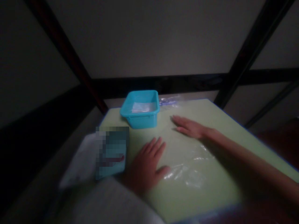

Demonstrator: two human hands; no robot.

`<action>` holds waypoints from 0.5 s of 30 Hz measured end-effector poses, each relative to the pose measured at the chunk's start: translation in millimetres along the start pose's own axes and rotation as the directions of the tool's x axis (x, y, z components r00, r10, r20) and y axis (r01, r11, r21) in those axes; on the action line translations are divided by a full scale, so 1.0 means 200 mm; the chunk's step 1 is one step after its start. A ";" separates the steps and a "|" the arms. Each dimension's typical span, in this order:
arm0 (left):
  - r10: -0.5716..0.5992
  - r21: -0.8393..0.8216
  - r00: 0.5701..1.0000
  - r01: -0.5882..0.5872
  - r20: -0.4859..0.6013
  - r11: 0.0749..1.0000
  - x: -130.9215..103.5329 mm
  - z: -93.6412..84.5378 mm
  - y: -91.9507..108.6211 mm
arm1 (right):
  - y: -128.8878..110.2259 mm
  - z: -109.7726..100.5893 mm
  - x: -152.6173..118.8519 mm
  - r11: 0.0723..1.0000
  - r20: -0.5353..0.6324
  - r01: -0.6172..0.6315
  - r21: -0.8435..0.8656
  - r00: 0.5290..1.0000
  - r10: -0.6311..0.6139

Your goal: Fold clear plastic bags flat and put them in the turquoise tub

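Note:
My left hand point(149, 165) lies palm down on the pale green tabletop point(173, 202), fingers spread. Its thumb reaches the edge of a clear plastic sheet or bag point(187, 175), which shows mainly by its glints. Farther back and to the right, my right hand point(189, 127) rests flat with the fingers stretched out, holding nothing. The plastic glints run on toward my right wrist. Beyond both hands stands a turquoise plastic basin point(143, 121) with a white sheet or packet point(142, 107) inside.
A clear packet point(169, 102) with something purple lies right of the basin. Left of my left hand is a blurred-out bluish rectangular object point(113, 152), beside white material point(80, 158) at the table's left edge. A wall with dark beams point(187, 84) stands behind.

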State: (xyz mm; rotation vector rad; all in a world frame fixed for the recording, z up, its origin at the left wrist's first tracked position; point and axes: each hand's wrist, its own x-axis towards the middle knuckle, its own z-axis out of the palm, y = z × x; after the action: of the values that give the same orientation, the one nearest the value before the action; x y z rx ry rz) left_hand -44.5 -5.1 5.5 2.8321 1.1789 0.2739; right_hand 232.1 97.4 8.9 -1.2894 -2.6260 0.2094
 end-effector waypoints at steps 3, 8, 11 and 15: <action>-0.015 -0.006 1.000 0.015 0.022 1.000 0.00 -0.01 0.00 | -0.02 0.05 0.00 1.000 0.019 0.007 -0.010 1.000 -0.006; -0.024 -0.006 0.999 0.024 0.038 1.000 0.00 0.00 -0.01 | 0.03 0.09 0.00 1.000 0.001 0.009 -0.030 1.000 -0.009; -0.023 -0.005 0.999 0.023 0.029 1.000 -0.01 0.01 -0.01 | 0.04 0.10 0.01 0.999 -0.004 0.013 -0.033 1.000 -0.014; -0.027 0.010 0.999 0.026 0.040 1.000 -0.01 0.01 -0.01 | 0.04 0.10 0.01 0.999 -0.011 0.016 -0.033 1.000 -0.016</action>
State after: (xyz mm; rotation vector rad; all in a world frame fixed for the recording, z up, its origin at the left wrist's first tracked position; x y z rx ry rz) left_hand -46.9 -4.3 3.2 2.8134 1.2119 0.2100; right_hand 232.6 103.4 -12.7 -1.2756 -2.6398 0.1570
